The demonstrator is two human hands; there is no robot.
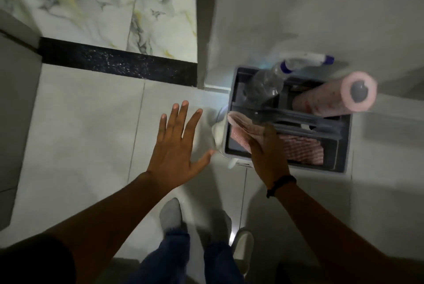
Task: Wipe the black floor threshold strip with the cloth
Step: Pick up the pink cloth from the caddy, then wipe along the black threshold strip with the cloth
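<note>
Black, speckled stone: the threshold strip [119, 65] runs left to right across the far-left floor, between marbled tile beyond it and plain pale floor tile [80, 127] on the near side. Its right end meets a grey door frame edge [203, 31]. Surface bare, nothing on it.

Grey caddy [344, 146] sits on the floor to the right, against a pale wall, well apart from the strip. Contents: a clear spray bottle [266, 84] with white and blue trigger head in the far-left compartment; a pink roll of cloths [332, 97] lying tilted across the far-right compartment, its open core facing right; a pink checked cloth [298, 148] in the near compartment. A dark handle bar crosses the middle of the caddy.

Right hand [268, 152], dark band at the wrist, is in the near compartment with fingers closed on the left part of the checked cloth, one corner of which is raised over the caddy's left rim. Some blur here; the exact finger positions cannot be made out.

Left hand [176, 146] is empty, palm down, fingers spread wide, above the pale tile left of the caddy and on the near side of the strip, touching neither.

Small white object [218, 132] lies just beside the caddy's left wall; identity unclear.

Near edge: blue jeans [174, 256] and light shoes [171, 212].
</note>
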